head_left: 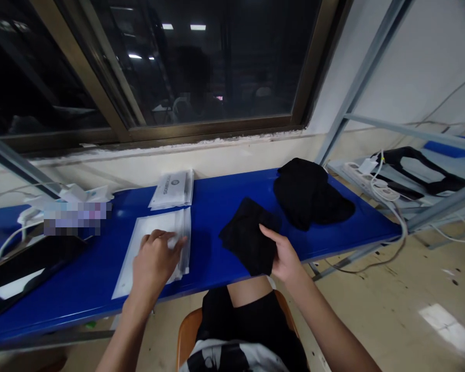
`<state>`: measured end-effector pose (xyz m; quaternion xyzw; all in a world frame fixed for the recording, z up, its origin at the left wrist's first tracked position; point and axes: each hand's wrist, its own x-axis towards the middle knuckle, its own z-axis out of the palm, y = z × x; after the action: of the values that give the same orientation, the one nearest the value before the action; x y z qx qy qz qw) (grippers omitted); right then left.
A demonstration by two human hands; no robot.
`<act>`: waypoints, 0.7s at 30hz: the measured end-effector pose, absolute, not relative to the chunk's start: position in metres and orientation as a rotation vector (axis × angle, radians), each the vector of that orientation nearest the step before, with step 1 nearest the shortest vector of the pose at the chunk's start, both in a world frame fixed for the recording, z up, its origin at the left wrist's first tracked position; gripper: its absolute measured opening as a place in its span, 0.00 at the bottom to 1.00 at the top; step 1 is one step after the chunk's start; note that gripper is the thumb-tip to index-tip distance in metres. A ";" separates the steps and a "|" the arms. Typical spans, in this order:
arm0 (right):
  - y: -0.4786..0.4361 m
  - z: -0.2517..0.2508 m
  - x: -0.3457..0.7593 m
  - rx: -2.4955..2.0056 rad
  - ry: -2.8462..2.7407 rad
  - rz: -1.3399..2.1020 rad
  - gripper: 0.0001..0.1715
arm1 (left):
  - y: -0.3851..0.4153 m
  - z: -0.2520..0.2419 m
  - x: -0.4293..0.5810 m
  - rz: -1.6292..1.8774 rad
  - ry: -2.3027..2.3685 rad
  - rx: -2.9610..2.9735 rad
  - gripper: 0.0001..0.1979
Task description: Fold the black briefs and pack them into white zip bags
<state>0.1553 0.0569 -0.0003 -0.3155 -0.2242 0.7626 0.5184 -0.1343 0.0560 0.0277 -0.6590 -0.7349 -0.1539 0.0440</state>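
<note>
Left grip (155, 263) open, palm-down on clear plastic sleeve (181, 248), apparently pinning it flat. Right grip (284, 256) narrow, holding folded black cloth (248, 238) just right of sleeve, above blue bench (213, 206). Black cloth heap (306, 194) farther right.

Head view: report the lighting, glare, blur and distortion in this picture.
In the head view, ceiling lights reflect in the dark window, glare brightens the floor, a pixelated blur hides something on the blue table, the wide lens slants the metal shelf poles, and the black cloth shows little detail.
</note>
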 end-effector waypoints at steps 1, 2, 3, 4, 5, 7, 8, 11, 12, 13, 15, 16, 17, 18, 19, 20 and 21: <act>0.057 -0.003 0.159 -0.765 -0.549 1.826 0.24 | 0.058 0.022 -0.137 -0.437 -2.236 -2.042 0.18; 0.058 -0.005 0.162 -0.775 -0.551 1.820 0.23 | 0.059 0.019 -0.139 -0.418 -2.235 -2.065 0.17; 0.058 -0.007 0.164 -0.785 -0.542 1.814 0.22 | 0.059 0.019 -0.139 -0.403 -2.250 -2.074 0.16; 0.059 -0.008 0.165 -0.793 -0.526 1.807 0.22 | 0.059 0.021 -0.139 -0.384 -2.280 -2.066 0.16; 0.060 -0.009 0.166 -0.799 -0.512 1.799 0.22 | 0.056 0.025 -0.138 -0.365 -2.317 -2.037 0.16; 0.061 -0.007 0.166 -0.814 -0.508 1.790 0.24 | 0.048 0.036 -0.133 -0.346 -2.365 -1.956 0.18; 0.061 -0.006 0.165 -0.820 -0.517 1.785 0.25 | 0.043 0.041 -0.130 -0.357 -2.359 -1.916 0.19; 0.058 0.004 0.159 -0.823 -0.536 1.767 0.27 | 0.024 0.050 -0.115 -0.437 -2.188 -1.881 0.18; 0.056 0.009 0.156 -0.815 -0.534 1.763 0.27 | 0.019 0.050 -0.109 -0.468 -2.111 -1.877 0.17; 0.053 0.014 0.152 -0.800 -0.534 1.765 0.27 | 0.015 0.049 -0.103 -0.497 -2.043 -1.865 0.16; 0.047 0.023 0.145 -0.763 -0.543 1.786 0.28 | 0.010 0.045 -0.090 -0.539 -1.956 -1.844 0.15; 0.044 0.027 0.141 -0.743 -0.556 1.811 0.29 | 0.009 0.043 -0.084 -0.549 -1.938 -1.840 0.15; 0.042 0.030 0.138 -0.726 -0.577 1.840 0.30 | 0.008 0.041 -0.079 -0.554 -1.930 -1.844 0.16; 0.041 0.033 0.134 -0.716 -0.609 1.870 0.30 | 0.008 0.039 -0.075 -0.559 -1.920 -1.858 0.18; 0.040 0.035 0.132 -0.713 -0.654 1.894 0.30 | 0.008 0.038 -0.071 -0.569 -1.905 -1.874 0.19; 0.040 0.035 0.130 -0.722 -0.708 1.907 0.29 | 0.009 0.037 -0.068 -0.585 -1.879 -1.885 0.20; 0.041 0.035 0.129 -0.742 -0.769 1.903 0.28 | 0.009 0.037 -0.066 -0.605 -1.843 -1.892 0.20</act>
<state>0.1290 0.0412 0.0354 -0.3015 -0.3127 0.7736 0.4614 -0.0656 0.0093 0.0366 -0.6820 -0.6644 -0.2182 0.2142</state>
